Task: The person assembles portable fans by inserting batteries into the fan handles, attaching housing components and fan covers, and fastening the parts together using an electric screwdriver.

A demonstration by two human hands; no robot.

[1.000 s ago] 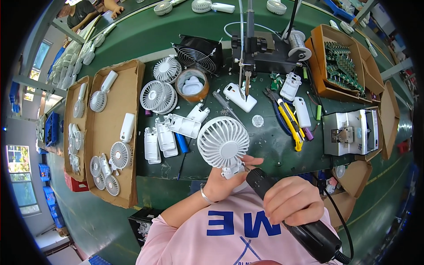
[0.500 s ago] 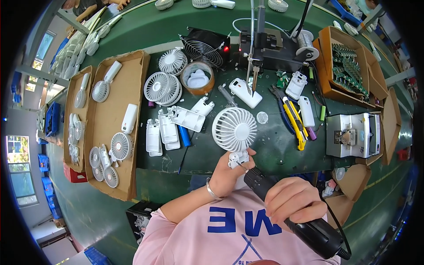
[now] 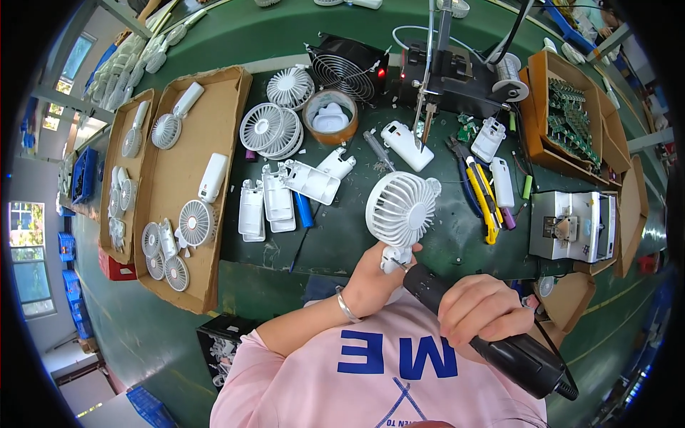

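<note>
A white handheld fan [image 3: 401, 210] is gripped by its neck in my left hand [image 3: 371, 280], its round slatted head pointing away from me over the green work mat. My right hand [image 3: 485, 308] wraps around a black electric screwdriver [image 3: 526, 362] with a cord at its back end. The screwdriver's thin bit meets the white joint piece [image 3: 394, 258] below the fan head; whether a screw sits there is too small to tell. Just beyond the fan lies a white handle shell [image 3: 407, 145]. Left of it, white open handle halves [image 3: 312, 182] lie in a loose group.
Cardboard trays [image 3: 173, 235] with fans stand at left. Stacked fan heads [image 3: 271, 130], a tape roll [image 3: 330, 118] and a black cooling fan [image 3: 344, 70] are behind. Pliers [image 3: 465, 178], a yellow cutter [image 3: 483, 200], a soldering stand [image 3: 446, 78] and a box of circuit boards [image 3: 571, 107] occupy the right.
The handheld fan's head has tilted and shifted slightly right in view, now showing a small round part at its rim. Both hands keep their grips, with the bit still at the joint piece.
</note>
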